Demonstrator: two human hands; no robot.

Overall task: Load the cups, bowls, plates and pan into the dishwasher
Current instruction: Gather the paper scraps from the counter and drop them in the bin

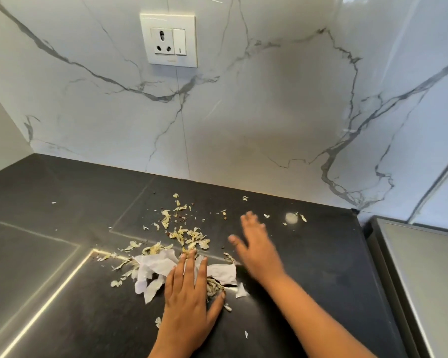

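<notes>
No cups, bowls, plates, pan or dishwasher are in view. Pale food scraps [189,235] lie scattered over the dark countertop [62,202]. A crumpled white paper towel [153,270] sits among them near the front. My left hand [189,293] lies flat with straight fingers pressing on the paper towel and scraps. My right hand [254,244] is blurred, fingers spread and straight, held just over the counter to the right of the scrap pile, holding nothing.
A white marble backsplash [243,112] rises behind the counter, with a socket and switch plate [169,40] at the upper left. A grey metal surface [424,275] adjoins the counter at the right. Light strips reflect on the counter's left side.
</notes>
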